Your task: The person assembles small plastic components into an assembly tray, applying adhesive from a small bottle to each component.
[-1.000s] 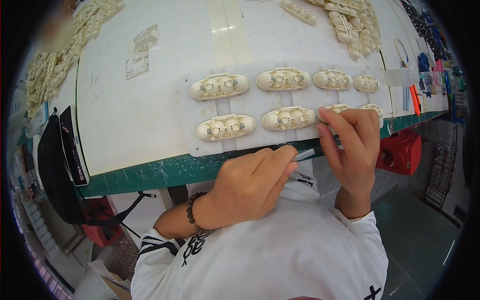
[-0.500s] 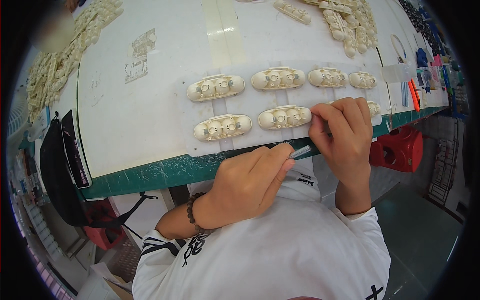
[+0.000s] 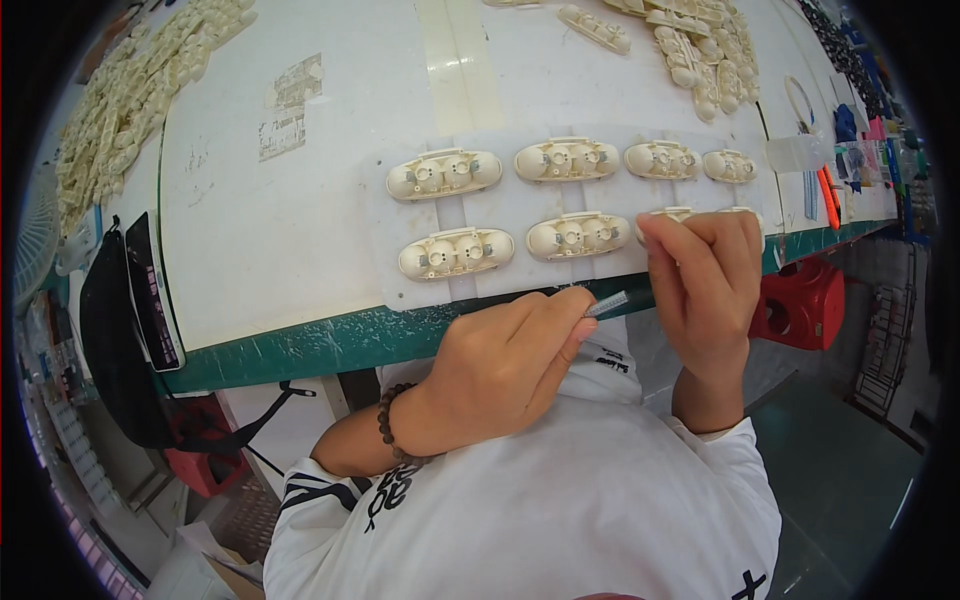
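The right hand (image 3: pixel 705 275) is curled over the third cream shell (image 3: pixel 668 215) in the near row, fingertips pressing on it so that most of the part is hidden. The left hand (image 3: pixel 505 365) is clenched around a thin metal tool (image 3: pixel 607 303), whose tip pokes out past the thumb just off the table (image 3: pixel 300 345) edge, near the right hand but not touching it.

The shells lie in two rows on a white sheet (image 3: pixel 385 265) that runs right up to the green table edge. Two more shells (image 3: pixel 456 253) of the near row lie bare to the left, and four (image 3: pixel 565 160) lie in the far row.

The risks as I judge them:
- The covered shell is close to the edge; a sideways push from the fingers could slide it, or the whole sheet, off the table.
- The tool tip points towards the right hand's fingers; a slip could jab them.
- With the shell hidden under the fingers, the tip could miss its spot and scratch the soft-looking plastic.
- A tug on the sheet could shift the neighbouring shells out of line.
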Motion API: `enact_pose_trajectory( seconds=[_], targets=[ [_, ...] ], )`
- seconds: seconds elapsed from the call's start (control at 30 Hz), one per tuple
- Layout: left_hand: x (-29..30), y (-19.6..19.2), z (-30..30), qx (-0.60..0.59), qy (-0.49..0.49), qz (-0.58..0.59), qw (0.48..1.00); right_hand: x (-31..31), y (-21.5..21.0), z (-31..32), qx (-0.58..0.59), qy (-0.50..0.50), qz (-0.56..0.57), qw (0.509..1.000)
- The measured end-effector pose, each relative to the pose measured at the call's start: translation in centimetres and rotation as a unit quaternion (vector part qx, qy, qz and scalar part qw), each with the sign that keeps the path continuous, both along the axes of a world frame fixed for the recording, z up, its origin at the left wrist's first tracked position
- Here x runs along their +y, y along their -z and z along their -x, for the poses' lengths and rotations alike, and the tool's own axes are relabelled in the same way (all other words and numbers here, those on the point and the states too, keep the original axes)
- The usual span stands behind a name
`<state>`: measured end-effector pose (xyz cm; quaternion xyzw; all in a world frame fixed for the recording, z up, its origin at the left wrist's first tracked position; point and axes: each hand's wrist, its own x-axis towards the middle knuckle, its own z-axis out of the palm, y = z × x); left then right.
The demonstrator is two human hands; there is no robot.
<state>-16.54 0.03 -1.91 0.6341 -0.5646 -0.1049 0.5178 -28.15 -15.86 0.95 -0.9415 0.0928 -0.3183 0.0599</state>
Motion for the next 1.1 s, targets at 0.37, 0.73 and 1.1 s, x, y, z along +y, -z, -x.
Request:
enact_pose_trajectory(
  seconds=[0.37,0.73,1.1],
  targets=[
    [-1.5,-0.5,1.0,-0.025,0.020,-0.043,0.999,1.6,-0.5,2.9,0.009,-0.020,-0.023,1.000],
    [-2.4,-0.1,1.4,0.041,0.034,0.006,0.999,0.5,1.0,2.9,-0.060,-0.021,0.066,0.996],
    [-2.7,0.1,1.2,0.061,0.040,-0.002,0.997,0.0,2.0,2.5,-0.071,0.007,0.057,0.996]
  ],
)
